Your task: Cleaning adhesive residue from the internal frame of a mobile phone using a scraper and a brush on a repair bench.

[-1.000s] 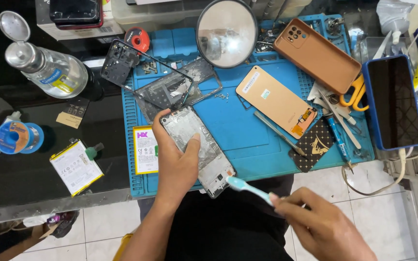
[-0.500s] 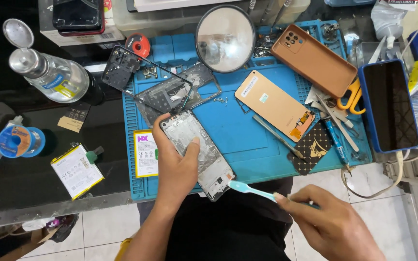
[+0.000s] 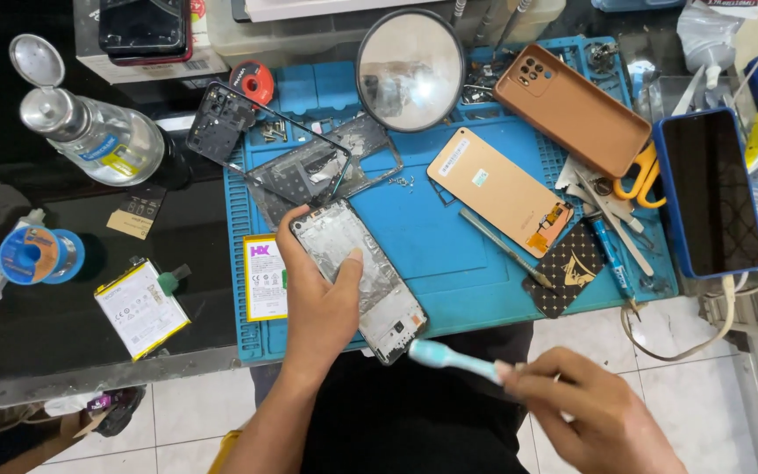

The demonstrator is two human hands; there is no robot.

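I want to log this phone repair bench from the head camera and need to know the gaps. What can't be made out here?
- Phone frame: its left edge is hidden under the left hand.
- Light blue brush: the handle end is hidden in the right hand; the head is blurred.
- Loose screws on the blue mat: too small to count.
- Right hand's wrist: cut off by the bottom edge.
- Round mirror: its reflection is unreadable.
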